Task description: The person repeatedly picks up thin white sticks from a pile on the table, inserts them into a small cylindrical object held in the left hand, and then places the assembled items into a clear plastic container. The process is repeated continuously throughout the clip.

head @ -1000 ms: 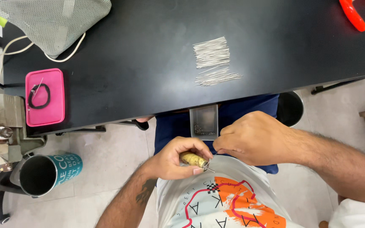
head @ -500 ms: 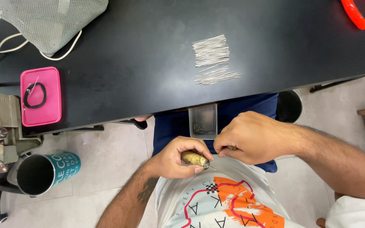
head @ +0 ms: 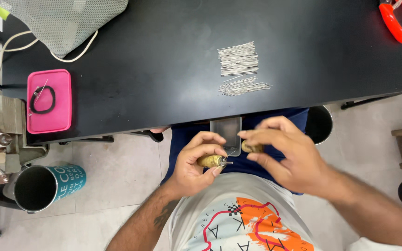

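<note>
From the head camera, the left hand [head: 195, 162] is closed around a small brass barrel [head: 211, 161] whose long axis lies sideways, its thin pin tip pointing toward the right hand [head: 280, 151], which pinches a matching brass cap [head: 252, 148] just beside and slightly above that tip, over the lap

Bright, even light; soft sheen on black table [head: 164, 69]; faint shadows; sharp focus; slight edge distortion.
</note>
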